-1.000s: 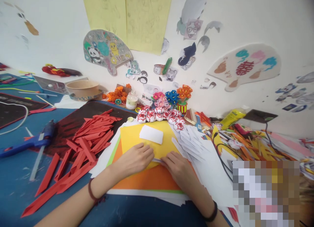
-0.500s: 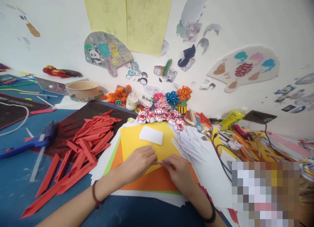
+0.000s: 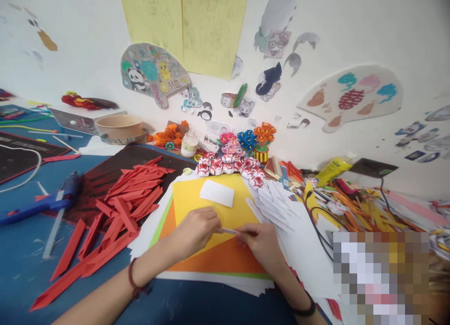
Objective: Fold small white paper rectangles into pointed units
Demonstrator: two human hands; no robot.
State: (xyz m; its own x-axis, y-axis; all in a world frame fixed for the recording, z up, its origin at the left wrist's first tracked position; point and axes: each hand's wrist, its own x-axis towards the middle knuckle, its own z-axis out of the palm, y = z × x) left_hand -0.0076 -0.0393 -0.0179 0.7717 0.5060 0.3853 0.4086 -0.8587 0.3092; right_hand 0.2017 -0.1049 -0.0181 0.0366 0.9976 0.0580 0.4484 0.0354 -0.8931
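Note:
Between my two hands a narrow white folded paper strip (image 3: 229,231) is stretched, held by its ends above the coloured sheets. My left hand (image 3: 198,229) pinches its left end with closed fingers. At the other end, the thumb and fingers of my right hand (image 3: 258,243) are closed on the strip. Beneath them lie a yellow sheet (image 3: 190,193) and an orange sheet (image 3: 218,259). A small white paper rectangle (image 3: 217,193) rests on the yellow sheet, just beyond my hands. To the right is a pile of white folded strips (image 3: 276,205).
Red folded paper strips (image 3: 123,212) are heaped on the left, near a blue glue gun (image 3: 52,203). Red-and-white paper pieces (image 3: 228,165) and paper flowers (image 3: 246,141) stand at the back. Black cables (image 3: 318,226) and paper scraps (image 3: 365,207) lie on the right.
My hands have drawn slightly apart, the right one shifting right, so more of the white strip shows between them. Both keep hold of it.

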